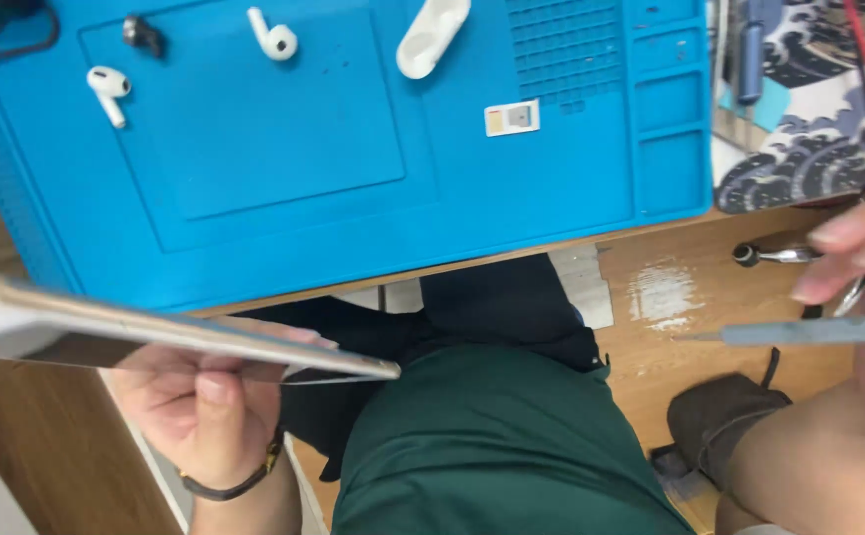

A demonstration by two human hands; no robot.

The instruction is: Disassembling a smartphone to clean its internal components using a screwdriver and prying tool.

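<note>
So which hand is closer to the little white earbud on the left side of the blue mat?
The left hand. It is straight below the earbud, past the mat's near edge, holding a flat device. The right hand is far across at the right edge, holding a thin tool.

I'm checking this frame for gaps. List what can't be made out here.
Head view only:
- Flat device: left end cut off by the frame edge, blurred; its face is turned away.
- Right hand: mostly cut off at the right edge.
- Thin tool: handle end leaves the frame.
- Left hand: partly behind the device.
</note>
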